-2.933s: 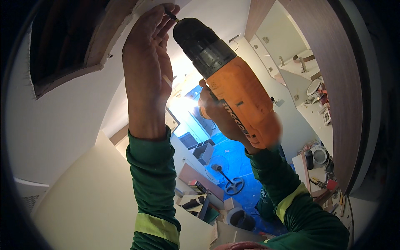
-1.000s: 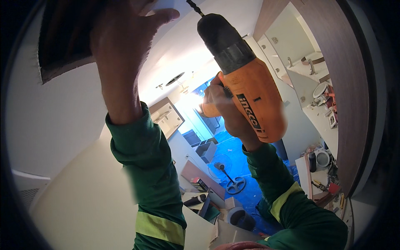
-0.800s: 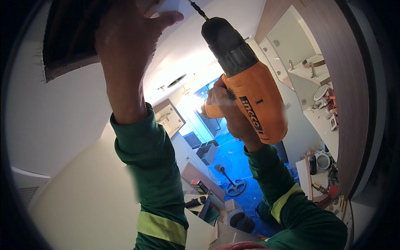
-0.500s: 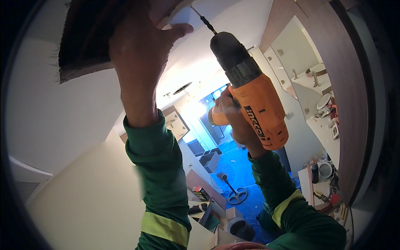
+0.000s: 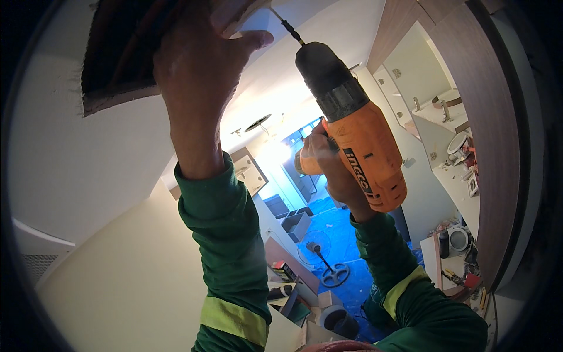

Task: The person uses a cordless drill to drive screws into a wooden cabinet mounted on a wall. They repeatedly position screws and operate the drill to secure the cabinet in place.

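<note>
Drill [image 5: 370, 154], quantity one, with one bit [image 5: 290, 29]: head view, 2 o'clock. Drill body lies at 2 o'clock from the right hand [image 5: 329, 159], which is closed around the handle [image 5: 307, 163]. Left hand [image 5: 196, 76], 11 o'clock, overlaps one ceiling opening [image 5: 120, 58]: thumb spread, fingers obscured; grip cannot be determined.

Orange plastic pistol-shaped power drill [image 5: 369, 155] is pointing nose-up, leaning left, body back end sitting lower right, dark label strip facing the camera. Black cylindrical chuck [image 5: 331, 79] is holding a slim dark bit with thinner tip [image 5: 291, 31], which is aiming up-left. Tip is ending just beside the ragged edge of a dark, rough-cut ceiling opening [image 5: 120, 61]; can't tell if it's touching.
</note>
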`<state>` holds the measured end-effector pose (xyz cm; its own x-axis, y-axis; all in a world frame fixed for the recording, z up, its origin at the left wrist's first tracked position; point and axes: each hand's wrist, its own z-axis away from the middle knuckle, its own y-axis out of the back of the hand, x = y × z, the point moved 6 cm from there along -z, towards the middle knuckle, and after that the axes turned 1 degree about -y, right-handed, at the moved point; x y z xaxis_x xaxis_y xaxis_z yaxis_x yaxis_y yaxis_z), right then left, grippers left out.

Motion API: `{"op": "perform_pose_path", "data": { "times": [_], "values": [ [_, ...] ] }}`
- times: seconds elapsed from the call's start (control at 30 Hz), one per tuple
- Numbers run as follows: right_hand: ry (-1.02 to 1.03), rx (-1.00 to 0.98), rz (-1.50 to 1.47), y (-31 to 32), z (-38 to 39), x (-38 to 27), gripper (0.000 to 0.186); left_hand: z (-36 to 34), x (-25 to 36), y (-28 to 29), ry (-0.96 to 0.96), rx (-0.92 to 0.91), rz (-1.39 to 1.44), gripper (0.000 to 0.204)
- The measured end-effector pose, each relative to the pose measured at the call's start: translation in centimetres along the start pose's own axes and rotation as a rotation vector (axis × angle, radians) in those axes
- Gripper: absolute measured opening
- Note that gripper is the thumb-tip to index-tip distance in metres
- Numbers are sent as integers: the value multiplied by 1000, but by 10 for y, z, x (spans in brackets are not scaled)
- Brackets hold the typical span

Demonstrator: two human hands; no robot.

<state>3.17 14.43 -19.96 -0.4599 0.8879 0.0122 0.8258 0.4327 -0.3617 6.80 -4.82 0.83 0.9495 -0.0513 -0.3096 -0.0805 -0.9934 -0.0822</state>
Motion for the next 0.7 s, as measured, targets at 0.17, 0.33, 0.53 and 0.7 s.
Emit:
{"op": "perform_pose_path", "data": {
  "times": [0.17,0.33,0.53,0.7],
  "values": [
    [-12,6,115,4,-1,-2,43,18,31,-13,-218,9,-303,77],
    [5,20,373,9,2,0,39,20,33,-12,-208,15,-332,77],
    [109,-10,828,8,-7,-12,36,19,34,-11,-272,65,-320,73],
    [-197,22,212,16,-23,-27,30,21,34,-12,-321,49,-267,66]
  ]
}}
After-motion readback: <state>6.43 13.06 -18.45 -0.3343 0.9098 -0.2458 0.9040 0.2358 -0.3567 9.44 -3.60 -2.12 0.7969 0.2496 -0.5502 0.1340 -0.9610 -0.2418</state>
